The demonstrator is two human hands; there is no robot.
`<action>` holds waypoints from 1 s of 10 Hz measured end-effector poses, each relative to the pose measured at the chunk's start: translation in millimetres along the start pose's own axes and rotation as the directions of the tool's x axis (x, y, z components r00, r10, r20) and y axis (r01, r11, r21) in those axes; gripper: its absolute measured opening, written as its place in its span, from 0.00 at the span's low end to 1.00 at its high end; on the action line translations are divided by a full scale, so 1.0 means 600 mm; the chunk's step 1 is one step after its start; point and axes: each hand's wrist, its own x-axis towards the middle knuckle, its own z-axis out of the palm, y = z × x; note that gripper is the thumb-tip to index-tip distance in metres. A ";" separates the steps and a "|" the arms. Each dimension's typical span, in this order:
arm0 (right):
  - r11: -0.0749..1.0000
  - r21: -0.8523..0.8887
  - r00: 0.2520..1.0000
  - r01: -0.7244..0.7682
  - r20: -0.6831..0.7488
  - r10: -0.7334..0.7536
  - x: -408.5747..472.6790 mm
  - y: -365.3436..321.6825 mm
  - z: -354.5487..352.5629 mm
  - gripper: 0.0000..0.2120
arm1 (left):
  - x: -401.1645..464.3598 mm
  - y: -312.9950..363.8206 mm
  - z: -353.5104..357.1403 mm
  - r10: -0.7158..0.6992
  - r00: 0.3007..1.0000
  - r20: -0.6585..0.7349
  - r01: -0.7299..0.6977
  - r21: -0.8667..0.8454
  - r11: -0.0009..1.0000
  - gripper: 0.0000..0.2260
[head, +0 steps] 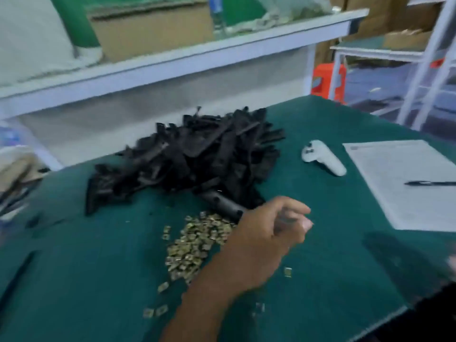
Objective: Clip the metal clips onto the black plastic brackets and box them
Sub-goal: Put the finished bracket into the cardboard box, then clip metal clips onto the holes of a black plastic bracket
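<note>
One bare forearm [197,299] was seen, no sleeve or wristband worn on it, one hand [261,243] uncovered by any glove, a pale trimmed nail shown on one of the fingers [307,224], outlines softened by blur throughout

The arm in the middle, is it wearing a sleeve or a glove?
No. The left hand has no glove on, and I can see no ring or watch. The forearm has no sleeve all the way to the bottom of the picture. The right hand is only a blur at the right edge, so I cannot tell.
</note>
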 end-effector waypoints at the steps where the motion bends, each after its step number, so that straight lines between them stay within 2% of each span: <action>1: 0.972 -0.156 0.971 0.175 0.190 -0.144 0.025 -0.149 0.077 0.13 | -0.009 -0.054 -0.121 -0.034 0.874 -0.485 0.068 0.053 0.996 0.04; 2: 0.932 0.106 0.815 0.347 0.458 -0.356 0.058 -0.253 0.169 0.10 | -0.012 -0.118 -0.209 -0.051 0.598 -0.800 0.265 0.137 0.954 0.03; 3: 0.827 0.075 0.656 0.557 0.572 -0.493 0.089 -0.318 0.266 0.10 | -0.003 -0.162 -0.263 -0.113 0.491 -0.864 0.434 0.130 0.891 0.11; 4: 0.741 -0.150 0.684 0.655 0.535 -0.497 0.123 -0.335 0.337 0.21 | 0.003 -0.181 -0.266 -0.200 0.559 -0.805 0.466 0.105 0.879 0.08; 5: 0.593 -0.359 0.674 0.721 0.563 -0.479 0.130 -0.349 0.383 0.27 | -0.020 -0.187 -0.231 -0.175 0.603 -0.778 0.381 0.088 0.921 0.03; 6: 0.593 -0.396 0.697 0.701 0.560 -0.449 0.129 -0.347 0.394 0.27 | -0.053 -0.188 -0.195 -0.146 0.624 -0.768 0.346 0.104 0.933 0.03; 7: 0.699 -0.298 0.741 0.650 0.450 -0.498 0.123 -0.337 0.392 0.23 | -0.073 -0.187 -0.168 -0.115 0.606 -0.787 0.312 0.103 0.945 0.02; 8: 0.911 0.020 0.853 0.413 0.342 -0.394 0.120 -0.336 0.377 0.18 | -0.079 -0.189 -0.151 -0.149 0.615 -0.774 0.284 0.041 0.958 0.03; 9: 0.864 0.484 0.910 0.139 0.282 -0.305 0.118 -0.347 0.370 0.08 | -0.083 -0.192 -0.150 -0.131 0.626 -0.769 0.255 0.043 0.966 0.12; 10: 0.702 0.691 0.896 -0.173 0.406 -0.180 0.114 -0.365 0.371 0.11 | -0.085 -0.183 -0.157 -0.091 0.626 -0.774 0.100 -0.036 0.994 0.23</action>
